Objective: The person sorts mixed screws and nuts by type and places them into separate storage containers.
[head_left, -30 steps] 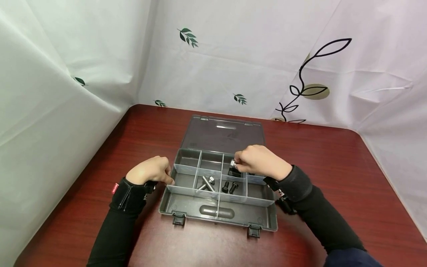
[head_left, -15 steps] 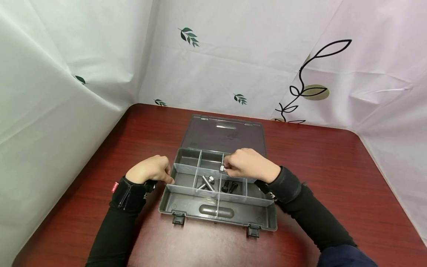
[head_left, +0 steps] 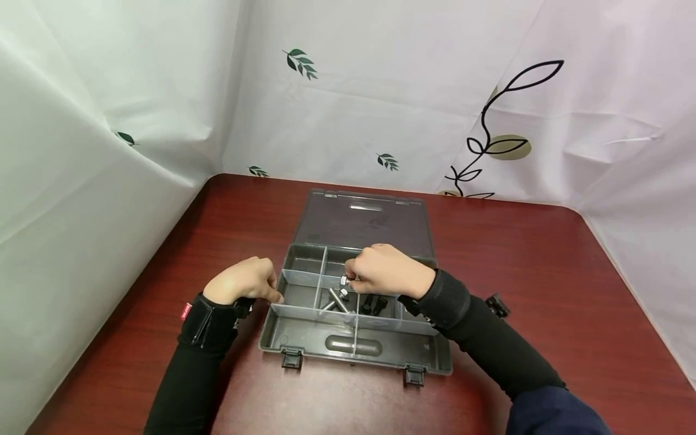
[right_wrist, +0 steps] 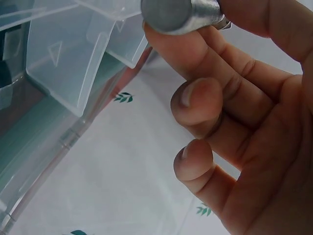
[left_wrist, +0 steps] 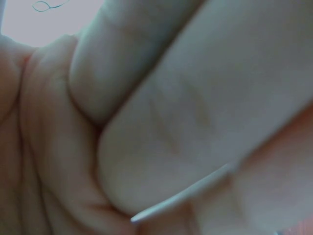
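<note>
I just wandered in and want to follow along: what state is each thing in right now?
Box: open
Lid: folded back
Front latches: undone
Held silver bolt: pinched, over the box
Loose silver bolts: lying crossed in a compartment
Black bolts: lying one compartment right
Left hand: gripping the box's left edge
Right hand: pinching the held bolt

Bright head view, pale glare on the tabletop (head_left: 304,402); left wrist view dim, blurry.

We looked forward and down from the head; 2 wrist views sat close, the right sharing the box (head_left: 405,347) with ours.
</note>
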The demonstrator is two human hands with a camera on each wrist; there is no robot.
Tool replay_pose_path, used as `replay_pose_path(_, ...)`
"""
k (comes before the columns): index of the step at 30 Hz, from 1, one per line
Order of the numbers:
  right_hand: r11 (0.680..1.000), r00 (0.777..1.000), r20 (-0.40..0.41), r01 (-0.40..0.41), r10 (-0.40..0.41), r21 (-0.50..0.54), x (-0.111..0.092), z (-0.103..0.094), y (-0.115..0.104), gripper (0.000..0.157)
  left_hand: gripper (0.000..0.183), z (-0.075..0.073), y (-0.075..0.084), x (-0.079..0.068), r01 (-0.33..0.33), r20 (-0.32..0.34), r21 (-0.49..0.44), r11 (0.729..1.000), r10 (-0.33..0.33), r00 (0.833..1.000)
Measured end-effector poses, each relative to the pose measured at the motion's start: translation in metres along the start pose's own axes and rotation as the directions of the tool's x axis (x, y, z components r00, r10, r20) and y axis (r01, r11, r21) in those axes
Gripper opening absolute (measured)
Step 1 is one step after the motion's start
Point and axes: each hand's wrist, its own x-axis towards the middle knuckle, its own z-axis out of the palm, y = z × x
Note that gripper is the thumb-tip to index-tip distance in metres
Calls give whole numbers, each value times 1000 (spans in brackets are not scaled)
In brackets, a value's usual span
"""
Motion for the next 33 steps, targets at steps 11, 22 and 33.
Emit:
replay_pose_path(11,1000,999,27,25,-25,-4,11,3,-6,8,38,1,-2,-2,2,1,-10,1000,-2,1000)
replay_pose_path(22,999,999,28,36,-36,-9,15,3,-7,7,38,-1,-3,0,-10,3,-15,1000,10,1000)
replay_pose_path(33,999,998,41,47,-46,-19,20,0,-11,7,35,0,-1,-1,15,-1,-26,1000,-15,1000)
